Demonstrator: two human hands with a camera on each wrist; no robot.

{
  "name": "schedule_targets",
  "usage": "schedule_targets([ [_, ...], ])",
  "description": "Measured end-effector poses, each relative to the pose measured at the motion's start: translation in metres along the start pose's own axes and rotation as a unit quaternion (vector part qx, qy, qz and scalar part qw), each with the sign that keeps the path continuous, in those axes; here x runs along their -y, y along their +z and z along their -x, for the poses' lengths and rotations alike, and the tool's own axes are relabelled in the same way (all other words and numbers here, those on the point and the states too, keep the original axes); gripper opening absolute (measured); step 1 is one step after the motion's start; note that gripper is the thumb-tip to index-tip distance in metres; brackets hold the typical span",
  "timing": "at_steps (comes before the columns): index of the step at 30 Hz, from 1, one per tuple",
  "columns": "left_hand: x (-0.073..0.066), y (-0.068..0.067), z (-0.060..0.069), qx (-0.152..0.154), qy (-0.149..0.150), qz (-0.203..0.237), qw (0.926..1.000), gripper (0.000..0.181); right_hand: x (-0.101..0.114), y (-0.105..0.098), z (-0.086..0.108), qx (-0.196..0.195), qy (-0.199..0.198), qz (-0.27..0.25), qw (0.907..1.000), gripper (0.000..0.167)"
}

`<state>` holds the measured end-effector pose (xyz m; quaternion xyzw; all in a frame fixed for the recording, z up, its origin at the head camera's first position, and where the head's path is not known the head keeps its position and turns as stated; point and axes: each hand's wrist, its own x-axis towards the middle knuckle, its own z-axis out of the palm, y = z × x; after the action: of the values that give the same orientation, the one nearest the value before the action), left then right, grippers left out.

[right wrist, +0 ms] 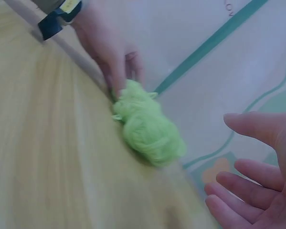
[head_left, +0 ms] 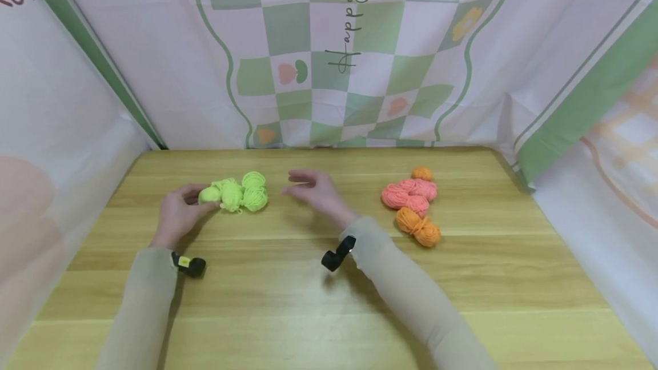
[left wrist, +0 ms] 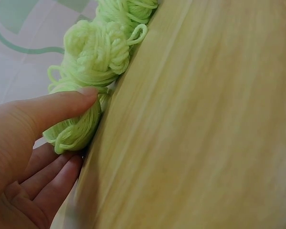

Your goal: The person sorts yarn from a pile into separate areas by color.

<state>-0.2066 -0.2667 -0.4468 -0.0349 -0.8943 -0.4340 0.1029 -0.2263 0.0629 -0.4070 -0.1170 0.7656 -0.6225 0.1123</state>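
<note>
Bright green yarn [head_left: 231, 194] lies in a clump of several small bundles on the left part of the table. The left hand [head_left: 177, 213] grips the leftmost end of it; in the left wrist view the thumb of the left hand [left wrist: 35, 143] presses on the green yarn [left wrist: 92, 55], with the other fingers behind and below. Right of the clump, apart from it, the right hand [head_left: 319, 194] is held with fingers spread from the thumb, holding nothing. The right wrist view shows this right hand [right wrist: 257, 176] beside the green yarn [right wrist: 152, 136].
On the right side of the wooden table [head_left: 267, 290] lie pink yarn [head_left: 408, 194], a small orange ball [head_left: 422, 173] behind it and an orange bundle [head_left: 417, 227] in front. A patterned cloth [head_left: 329, 101] hangs along the back edge, with more cloth at both sides.
</note>
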Motion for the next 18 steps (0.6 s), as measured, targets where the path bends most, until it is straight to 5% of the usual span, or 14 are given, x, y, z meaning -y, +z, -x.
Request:
schedule_targets([
  [18, 0.000, 0.000, 0.000, 0.001, -0.002, 0.000, 1.0000, 0.047, 0.037, -0.073, 0.022, -0.061, -0.061, 0.028, 0.9959, 0.053],
])
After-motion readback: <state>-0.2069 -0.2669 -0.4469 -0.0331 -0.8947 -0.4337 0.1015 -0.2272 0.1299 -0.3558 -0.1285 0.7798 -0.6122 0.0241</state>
